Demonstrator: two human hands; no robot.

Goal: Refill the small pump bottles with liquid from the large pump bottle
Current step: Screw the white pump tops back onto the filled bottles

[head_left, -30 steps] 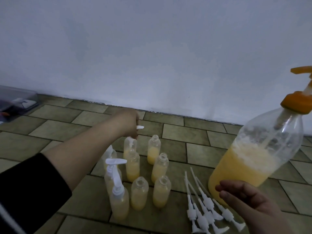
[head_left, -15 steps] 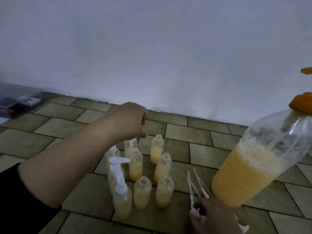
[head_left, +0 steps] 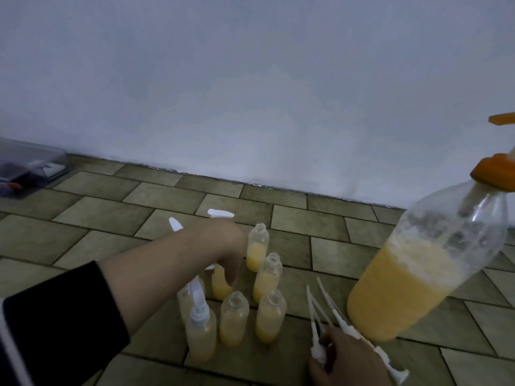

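Several small bottles of yellow liquid stand in a cluster on the tiled floor; four are uncapped, e.g. one at the back (head_left: 257,246) and one at the front (head_left: 234,319). A front-left bottle (head_left: 200,332) wears a white pump. My left hand (head_left: 223,246) reaches over the cluster, its fingers curling down round the top of a small bottle (head_left: 220,286). Two white pump nozzles (head_left: 220,213) poke up behind my arm. My right hand (head_left: 348,358) grips one of the loose white pumps (head_left: 317,348) lying on the floor. The large bottle (head_left: 418,274) with an orange pump (head_left: 494,169) stands at the right, about half full.
A clear plastic box (head_left: 28,168) sits against the white wall at the far left. More loose white pumps with long tubes (head_left: 331,305) lie between the small bottles and the large bottle. Bare tiles (head_left: 83,218) stretch to the left.
My left hand came down from the back row onto a bottle nearer me. My right hand dropped to the loose pumps and closed on one.
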